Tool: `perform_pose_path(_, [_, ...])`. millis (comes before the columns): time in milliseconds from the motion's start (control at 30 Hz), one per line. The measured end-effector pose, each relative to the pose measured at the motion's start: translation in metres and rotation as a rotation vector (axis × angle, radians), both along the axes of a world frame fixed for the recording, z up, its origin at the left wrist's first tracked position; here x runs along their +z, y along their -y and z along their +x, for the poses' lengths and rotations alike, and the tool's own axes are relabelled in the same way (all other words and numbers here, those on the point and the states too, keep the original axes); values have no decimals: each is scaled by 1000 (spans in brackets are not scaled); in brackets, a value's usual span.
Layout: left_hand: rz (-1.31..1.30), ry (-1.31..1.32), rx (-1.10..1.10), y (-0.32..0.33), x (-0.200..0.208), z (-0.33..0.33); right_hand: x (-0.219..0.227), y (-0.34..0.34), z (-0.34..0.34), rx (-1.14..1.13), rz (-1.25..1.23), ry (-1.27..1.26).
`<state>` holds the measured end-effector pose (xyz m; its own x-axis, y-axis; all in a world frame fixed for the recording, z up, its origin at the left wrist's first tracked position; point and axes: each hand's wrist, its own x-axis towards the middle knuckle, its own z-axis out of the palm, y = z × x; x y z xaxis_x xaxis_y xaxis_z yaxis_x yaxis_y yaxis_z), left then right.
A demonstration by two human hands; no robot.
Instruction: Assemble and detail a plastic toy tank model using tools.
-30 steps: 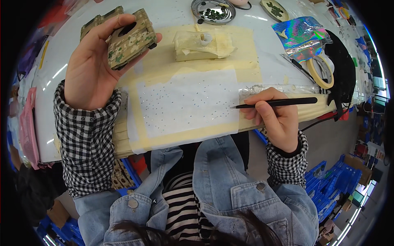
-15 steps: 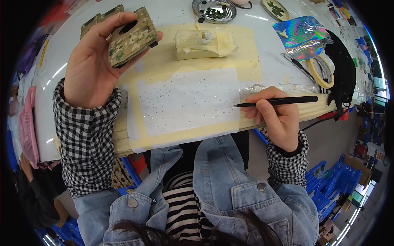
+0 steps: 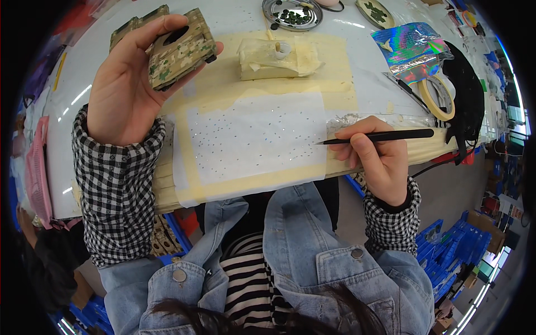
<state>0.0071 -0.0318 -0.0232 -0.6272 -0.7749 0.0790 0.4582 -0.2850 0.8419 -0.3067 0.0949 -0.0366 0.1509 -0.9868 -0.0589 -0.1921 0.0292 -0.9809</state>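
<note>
My left hand (image 3: pixel 120 92) is raised at the left, closed around a small camouflage-patterned case (image 3: pixel 187 56) with a dark oval opening in its face. Another camouflage piece (image 3: pixel 125 32) shows behind my fingers; whether it is joined to the case I cannot tell. My right hand (image 3: pixel 382 164) grips black tweezers (image 3: pixel 399 135) like a pen, the fine tip pointing left over the right edge of a white sheet (image 3: pixel 240 164). Many tiny shiny stones (image 3: pixel 266 139) lie scattered on that sheet, which yellowish tape borders. Nothing can be made out at the tweezers' tip.
Beyond the sheet sits a tape-covered block (image 3: pixel 268 70) with a white blob on it. A metal dish (image 3: pixel 268 12) holds dark green pieces. Rightward are an iridescent pouch (image 3: pixel 410 47), a tape roll (image 3: pixel 425 105) and black cloth (image 3: pixel 468 92). Another person (image 3: pixel 53 262) is at lower left.
Both hands keep their places and grips almost unchanged. At the far left, the other person's arm has shifted a little.
</note>
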Motion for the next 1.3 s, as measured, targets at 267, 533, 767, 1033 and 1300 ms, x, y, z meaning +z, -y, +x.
perform_pose_path(267, [7,-10,-10,0,0,1,1,1,1,10,6,-8])
perform_pose_path(533, [8,-7,-22,2,-1,0,0,0,0,7,4,-6])
perform_pose_path(767, [-3,-5,-16,0,0,1,1,0,2,1,1,0])
perform_pose_path(1033, [2,-14,-15,1,-1,1,1,1,2,-4,12,-18])
perform_pose_path(1300, [-18,0,7,-1,0,0,0,0,1,13,-6,-22])
